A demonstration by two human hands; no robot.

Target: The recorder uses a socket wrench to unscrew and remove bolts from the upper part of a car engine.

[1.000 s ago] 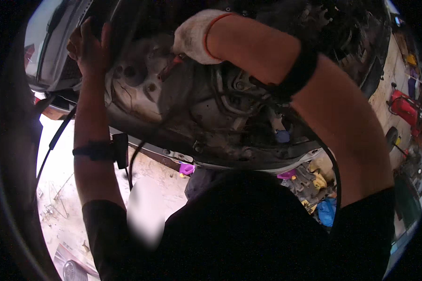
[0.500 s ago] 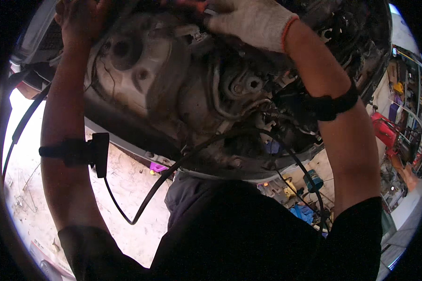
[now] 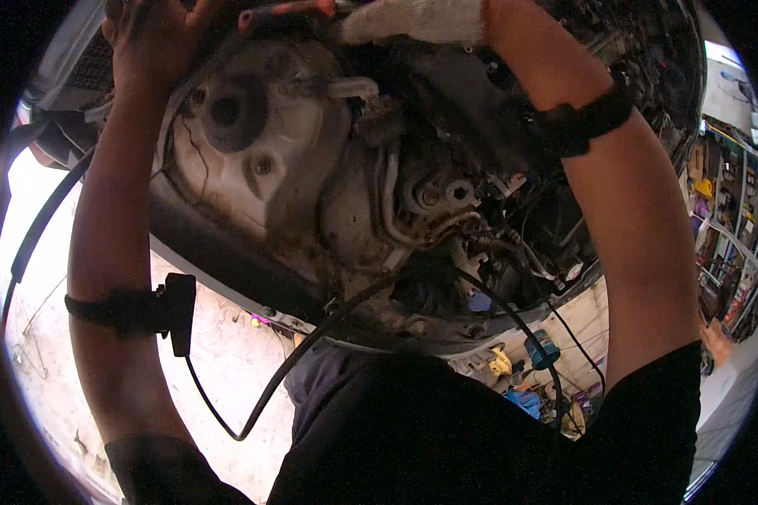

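My left hand (image 3: 152, 42), bare, reaches to the upper left side of a car's engine bay (image 3: 236, 160). Its thumb and fingers are apart, and the fingertips run off the upper edge. My right hand (image 3: 417, 21) wears a whitish knitted work glove. It is closed at the end of a hand tool with a red and dark handle (image 3: 288, 13), which points left toward my left hand. The upper edge cuts off part of this grip, and the tool's working end does not show. Below lies a dirty metal strut tower (image 3: 227, 109) with a round dark opening.
Bent metal pipes (image 3: 392, 181) and wiring fill the bay. A black cable (image 3: 290, 362) hangs from a strapped device (image 3: 179, 316) on my left forearm and crosses the bay's near edge. Another strap (image 3: 585, 122) circles my right arm. Shelves with tools (image 3: 728, 202) stand at the far right.
My right hand has moved left and up with the red-handled tool, showing more of its handle. The engine bay sits lower in the picture. My left hand stays at the upper left.
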